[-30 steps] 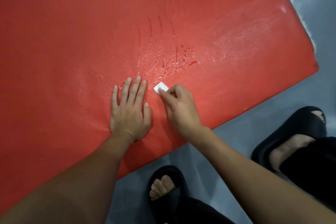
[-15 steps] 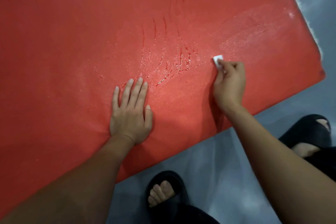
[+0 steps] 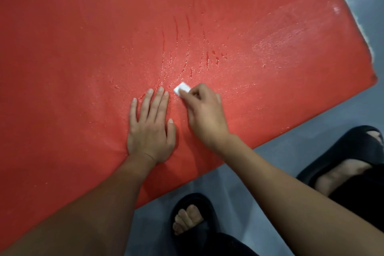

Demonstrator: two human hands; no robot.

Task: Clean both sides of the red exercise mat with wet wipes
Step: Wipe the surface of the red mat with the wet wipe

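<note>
The red exercise mat (image 3: 83, 48) lies flat on the floor and fills most of the view. Wet streaks and a shiny damp patch mark its middle and right part. My left hand (image 3: 150, 129) rests flat on the mat near its front edge, fingers straight. Just to its right, my right hand (image 3: 204, 110) pinches a small folded white wet wipe (image 3: 182, 88) and presses it onto the mat, close to my left fingertips.
Grey floor (image 3: 291, 151) lies in front of and to the right of the mat. My feet in black slides stand there, one (image 3: 192, 216) close to the mat's front edge, the other (image 3: 342, 162) at the right. A pale fringe (image 3: 209, 18) runs behind the mat's far right edge.
My right hand has swept the wipe back leftward from the mat's right part to beside my left fingertips. My left hand has stayed in place.
</note>
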